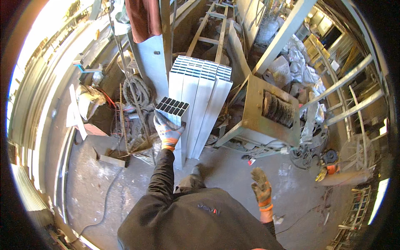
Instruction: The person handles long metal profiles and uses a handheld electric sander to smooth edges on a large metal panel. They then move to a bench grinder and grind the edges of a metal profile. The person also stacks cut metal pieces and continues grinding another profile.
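Observation:
Several rectangular metal tubes (174,106), their open ends facing up, form a small upright bundle in front of a larger stack. My left hand (168,131), in a grey glove with an orange cuff, grips the near side of this small bundle just below its top. Behind it stands the larger stack of similar silvery tubes (196,100), also on end. My right hand (262,189), in a dirty brown glove with an orange cuff, is held out over the floor on the right. Its fingers are stretched out and nothing shows in them.
Right of the stack stands a metal frame (250,112) with a dark brush-like roll (277,109). A coiled hose (137,89) and scrap lie to the left. A cable (107,200) crosses the floor. An orange power tool (329,171) lies far right, and a ladder (208,29) is behind.

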A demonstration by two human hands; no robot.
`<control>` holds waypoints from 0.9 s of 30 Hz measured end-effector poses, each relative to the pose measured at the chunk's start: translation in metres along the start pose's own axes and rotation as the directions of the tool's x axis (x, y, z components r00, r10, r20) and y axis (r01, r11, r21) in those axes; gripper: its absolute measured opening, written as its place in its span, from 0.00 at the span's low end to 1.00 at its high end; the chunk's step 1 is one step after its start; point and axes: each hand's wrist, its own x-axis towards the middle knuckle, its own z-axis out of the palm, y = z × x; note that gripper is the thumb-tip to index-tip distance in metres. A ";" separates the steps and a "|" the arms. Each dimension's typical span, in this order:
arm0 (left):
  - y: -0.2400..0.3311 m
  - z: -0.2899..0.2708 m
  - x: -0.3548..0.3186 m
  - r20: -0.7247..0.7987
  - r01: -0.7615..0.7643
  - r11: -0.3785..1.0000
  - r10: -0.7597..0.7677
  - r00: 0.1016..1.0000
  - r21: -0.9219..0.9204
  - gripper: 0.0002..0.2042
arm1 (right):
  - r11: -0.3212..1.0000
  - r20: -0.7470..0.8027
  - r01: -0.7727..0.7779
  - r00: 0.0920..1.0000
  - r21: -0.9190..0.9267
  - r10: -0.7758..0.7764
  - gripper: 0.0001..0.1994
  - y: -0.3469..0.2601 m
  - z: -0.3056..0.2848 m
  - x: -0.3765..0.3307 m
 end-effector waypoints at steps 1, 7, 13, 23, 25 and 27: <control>-0.008 0.014 0.002 -0.014 -0.036 0.999 0.035 0.999 -0.016 0.80 | 0.999 -0.014 -0.038 0.999 0.037 0.039 0.37 0.004 0.000 0.010; -0.064 0.094 -0.009 -0.074 -0.061 0.978 0.077 0.994 0.198 0.74 | 0.969 0.279 0.248 0.932 -0.021 -0.232 0.35 0.014 0.009 0.117; -0.049 0.120 -0.014 0.100 0.140 0.959 -0.169 0.980 0.248 0.81 | 0.624 0.456 0.753 0.639 -0.209 -0.619 0.32 -0.082 0.057 0.356; 0.004 0.125 0.015 0.103 0.093 0.912 -0.145 0.984 0.399 0.78 | -0.175 0.443 0.523 0.448 -0.834 -0.776 0.39 -0.400 0.257 0.788; 0.013 0.124 0.013 0.098 0.079 0.874 -0.143 0.985 0.479 0.74 | -0.315 0.543 0.512 0.390 -0.799 -0.743 0.39 -0.426 0.289 0.838; 0.020 0.119 0.011 0.087 0.115 0.851 -0.185 0.979 0.512 0.71 | -0.550 0.678 0.428 0.244 -0.717 -0.694 0.32 -0.435 0.311 0.870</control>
